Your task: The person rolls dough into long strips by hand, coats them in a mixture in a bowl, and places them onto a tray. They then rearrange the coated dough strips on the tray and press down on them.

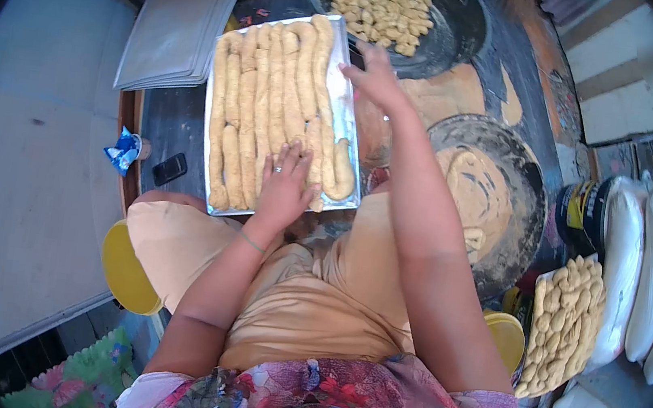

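Note:
A silver baking tray [344, 104] lies in front of me, lined with long ropes of dough [261, 106] side by side. My left hand [288, 183] rests flat on the near ends of the ropes, fingers stretched out, a ring on one finger. Beyond the tray's upper right edge, my right hand [373, 75] hovers with its fingers apart and nothing in them. A shorter, curved dough rope [342, 170] sits at the tray's lower right, beside a bare strip of metal.
Dough pieces [383, 11] fill part of a black basin [466, 25] at the back. Right of my knee stands a floury round pan [530, 205] holding dough. Stacked trays [177, 27] and a phone [170, 169] are at left. Another dough-covered tray [564, 327] is at right.

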`<state>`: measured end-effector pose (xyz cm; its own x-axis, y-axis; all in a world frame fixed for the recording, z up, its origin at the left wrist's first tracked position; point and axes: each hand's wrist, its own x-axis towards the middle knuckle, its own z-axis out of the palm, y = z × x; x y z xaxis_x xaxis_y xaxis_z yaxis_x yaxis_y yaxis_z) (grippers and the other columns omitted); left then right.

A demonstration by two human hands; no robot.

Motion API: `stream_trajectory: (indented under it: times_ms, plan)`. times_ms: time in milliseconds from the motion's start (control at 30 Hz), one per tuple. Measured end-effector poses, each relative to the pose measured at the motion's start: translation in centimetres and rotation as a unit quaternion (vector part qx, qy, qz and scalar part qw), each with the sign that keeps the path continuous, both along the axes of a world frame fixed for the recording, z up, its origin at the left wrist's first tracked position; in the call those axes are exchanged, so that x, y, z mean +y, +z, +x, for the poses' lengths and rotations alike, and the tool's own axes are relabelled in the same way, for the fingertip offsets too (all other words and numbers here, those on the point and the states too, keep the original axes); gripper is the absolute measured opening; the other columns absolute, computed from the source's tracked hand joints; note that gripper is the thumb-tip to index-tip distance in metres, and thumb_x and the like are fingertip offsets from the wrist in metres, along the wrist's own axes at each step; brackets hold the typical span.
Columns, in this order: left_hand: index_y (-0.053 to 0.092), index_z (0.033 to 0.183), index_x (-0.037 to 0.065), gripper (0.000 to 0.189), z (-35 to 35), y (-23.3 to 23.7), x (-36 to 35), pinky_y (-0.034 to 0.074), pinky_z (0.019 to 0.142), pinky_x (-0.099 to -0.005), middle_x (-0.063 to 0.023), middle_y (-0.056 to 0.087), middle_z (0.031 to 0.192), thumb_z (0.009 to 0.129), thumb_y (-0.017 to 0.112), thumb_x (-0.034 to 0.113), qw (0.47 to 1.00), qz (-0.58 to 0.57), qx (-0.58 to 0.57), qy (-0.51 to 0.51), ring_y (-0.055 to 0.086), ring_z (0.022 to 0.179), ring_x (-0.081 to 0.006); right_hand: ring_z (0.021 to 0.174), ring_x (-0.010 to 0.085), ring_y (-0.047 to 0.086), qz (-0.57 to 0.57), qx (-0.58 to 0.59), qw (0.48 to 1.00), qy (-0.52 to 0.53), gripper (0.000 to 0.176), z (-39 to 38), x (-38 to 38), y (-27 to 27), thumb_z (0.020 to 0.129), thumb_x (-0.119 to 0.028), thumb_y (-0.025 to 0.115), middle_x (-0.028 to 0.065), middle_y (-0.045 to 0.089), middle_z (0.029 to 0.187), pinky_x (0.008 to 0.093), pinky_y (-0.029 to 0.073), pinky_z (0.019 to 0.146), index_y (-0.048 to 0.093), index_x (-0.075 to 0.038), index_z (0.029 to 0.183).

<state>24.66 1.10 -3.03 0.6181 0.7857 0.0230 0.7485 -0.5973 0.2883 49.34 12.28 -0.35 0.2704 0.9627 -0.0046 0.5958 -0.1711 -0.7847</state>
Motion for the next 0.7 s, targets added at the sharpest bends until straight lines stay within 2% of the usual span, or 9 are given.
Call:
stream_trajectory:
  times_ms: [100,167,267,300,367,433,500,600,700]
  plan:
    - [0.041,0.135,0.006,0.062,0.9,0.1,-0.4,0.016,0.109,-0.0537,-0.02,0.03,0.144,0.083,0.062,0.031,1.0,0.01,-0.011,0.004,0.026,0.135,-0.0365,0.13,0.0269,0.036,0.077,0.217,0.971,-0.06,0.058,7.5,-4.7,2.4,0.086,-0.039,0.061,0.0178,0.043,0.136,0.0394,0.03,0.105,0.046,-0.009,0.133]
    - [0.043,0.134,0.006,0.06,1.8,0.9,-0.4,0.017,0.109,-0.0536,-0.0203,0.031,0.143,0.083,0.063,0.031,1.0,0.01,-0.029,-0.003,0.027,0.134,-0.0365,0.121,0.0226,0.044,0.152,0.314,0.928,-0.128,0.05,12.1,-9.2,1.4,0.089,-0.032,0.058,0.0121,0.05,0.128,0.035,0.035,0.099,0.047,-0.01,0.133]
    - [0.047,0.13,0.005,0.055,4.5,2.8,-0.4,0.019,0.108,-0.0527,-0.02,0.033,0.141,0.084,0.062,0.031,0.994,0.01,-0.081,-0.068,0.029,0.134,-0.0356,0.109,0.0161,0.049,0.099,0.347,0.886,-0.291,0.046,19.5,-17.1,-10.9,0.088,-0.031,0.058,0.0066,0.053,0.125,0.0299,0.039,0.087,0.052,-0.01,0.129]
    - [0.048,0.13,0.006,0.054,5.6,3.3,-0.4,0.02,0.108,-0.0524,-0.0199,0.034,0.141,0.084,0.062,0.03,0.991,0.004,-0.098,-0.091,0.029,0.134,-0.0354,0.093,0.0157,0.052,0.058,0.352,0.874,-0.331,0.045,20.7,-20.9,-15.4,0.09,-0.032,0.055,0.0032,0.057,0.106,0.0326,0.042,0.082,0.05,-0.01,0.128]
    - [0.051,0.126,0.006,0.048,8.3,4.3,-0.6,0.019,0.109,-0.0517,-0.0188,0.036,0.14,0.085,0.06,0.029,0.983,0.007,-0.142,-0.12,0.03,0.134,-0.035,0.084,0.0181,0.05,-0.154,0.379,0.835,-0.368,0.054,22.2,-29.8,-22.8,0.082,-0.043,0.061,0.0048,0.055,0.098,0.0309,0.042,0.075,0.052,-0.01,0.124]
    - [0.053,0.124,0.006,0.045,11.1,5.8,-1.0,0.019,0.109,-0.0514,-0.018,0.037,0.14,0.085,0.06,0.028,0.972,0.014,-0.178,-0.153,0.03,0.133,-0.0349,0.084,0.0213,0.052,-0.236,0.31,0.811,-0.437,0.048,20.7,-36.8,-27.1,0.081,-0.04,0.06,0.0082,0.056,0.1,0.0345,0.042,0.074,0.055,-0.011,0.12]
    - [0.055,0.122,0.007,0.043,14.2,7.2,-1.9,0.02,0.109,-0.0514,-0.0174,0.039,0.139,0.085,0.06,0.029,0.959,0.016,-0.202,-0.199,0.03,0.134,-0.0347,0.078,0.0233,0.057,-0.245,0.325,0.788,-0.462,0.055,19.7,-41.3,-30.7,0.078,-0.025,0.062,0.0116,0.057,0.098,0.0348,0.048,0.065,0.047,0.0,0.125]
    - [0.056,0.12,0.008,0.041,18.1,8.1,-4.0,0.021,0.108,-0.0514,-0.0165,0.04,0.138,0.085,0.059,0.03,0.942,0.017,-0.213,-0.261,0.031,0.133,-0.0344,0.095,0.0259,0.057,-0.22,0.311,0.781,-0.494,0.066,16.7,-43.3,-32.9,0.08,-0.025,0.061,0.0162,0.056,0.108,0.0385,0.049,0.078,0.035,0.0,0.135]
    - [0.058,0.117,0.008,0.039,20.0,7.5,-5.6,0.023,0.108,-0.0509,-0.0157,0.041,0.137,0.085,0.058,0.031,0.931,0.016,-0.198,-0.305,0.033,0.132,-0.0339,0.103,0.0296,0.057,-0.124,0.035,0.859,-0.495,0.077,15.4,-42.5,-38.8,0.08,-0.034,0.061,0.0209,0.054,0.118,0.0401,0.047,0.086,0.025,-0.004,0.142]
